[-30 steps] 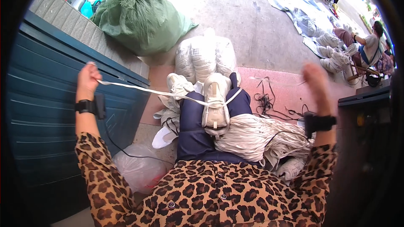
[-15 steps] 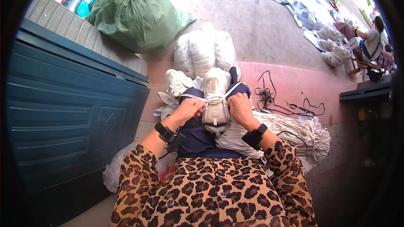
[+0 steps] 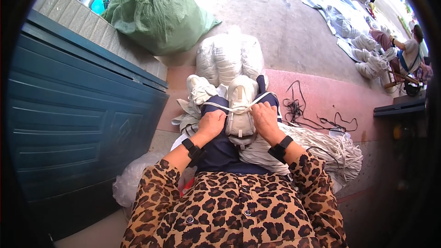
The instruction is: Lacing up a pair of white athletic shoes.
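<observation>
Sitting with a beige shoe (image 3: 240, 124) between the legs of my navy trousers (image 3: 214, 154), I pinch its white lace (image 3: 237, 109), my left grip (image 3: 223, 115) and right grip (image 3: 253, 109) each closed on it at either side of the shoe. Just beyond stands a clear plastic bag (image 3: 234, 31) packed with white bundles (image 3: 228, 59). Farther off, a bulging green sack (image 3: 161, 18), gathered at the top, hides its contents. On my left lies a crumpled translucent bag (image 3: 131, 180), its contents unclear.

The pink floor (image 3: 330, 94) carries a tangle of black laces (image 3: 294, 107).
</observation>
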`<state>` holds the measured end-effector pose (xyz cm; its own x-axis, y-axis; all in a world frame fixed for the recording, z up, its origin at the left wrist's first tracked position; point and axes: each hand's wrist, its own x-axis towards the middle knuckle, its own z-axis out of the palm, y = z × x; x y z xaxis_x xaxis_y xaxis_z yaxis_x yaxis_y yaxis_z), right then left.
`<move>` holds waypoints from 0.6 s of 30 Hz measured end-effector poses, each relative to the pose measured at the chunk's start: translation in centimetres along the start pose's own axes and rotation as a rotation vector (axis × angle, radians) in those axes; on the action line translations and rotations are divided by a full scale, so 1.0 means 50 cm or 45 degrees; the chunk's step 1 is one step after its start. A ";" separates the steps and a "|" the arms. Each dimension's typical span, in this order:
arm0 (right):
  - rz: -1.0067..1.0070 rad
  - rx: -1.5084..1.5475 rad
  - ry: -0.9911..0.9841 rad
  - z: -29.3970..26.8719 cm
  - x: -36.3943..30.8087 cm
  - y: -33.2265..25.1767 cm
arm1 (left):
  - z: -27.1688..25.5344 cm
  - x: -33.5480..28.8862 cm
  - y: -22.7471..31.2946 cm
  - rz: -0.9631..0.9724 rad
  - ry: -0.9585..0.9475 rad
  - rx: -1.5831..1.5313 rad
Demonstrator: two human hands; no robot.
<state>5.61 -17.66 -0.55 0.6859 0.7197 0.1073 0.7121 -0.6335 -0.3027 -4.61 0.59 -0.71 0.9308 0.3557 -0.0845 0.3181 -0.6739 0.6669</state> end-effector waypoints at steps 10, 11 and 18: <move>0.084 0.055 0.101 0.003 -0.007 0.005 | -0.015 0.007 0.037 -0.037 -0.123 0.274; 0.092 0.055 0.081 0.003 -0.006 0.006 | -0.013 0.007 0.038 0.002 -0.109 0.337; 0.078 0.061 0.066 -0.001 -0.005 0.007 | -0.002 0.021 0.051 0.106 -0.133 0.412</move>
<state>5.70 -18.11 -0.62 0.7357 0.6637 0.1354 0.6614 -0.6607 -0.3550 -2.83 -0.66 0.98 0.9640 0.2341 -0.1263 0.2655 -0.8742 0.4065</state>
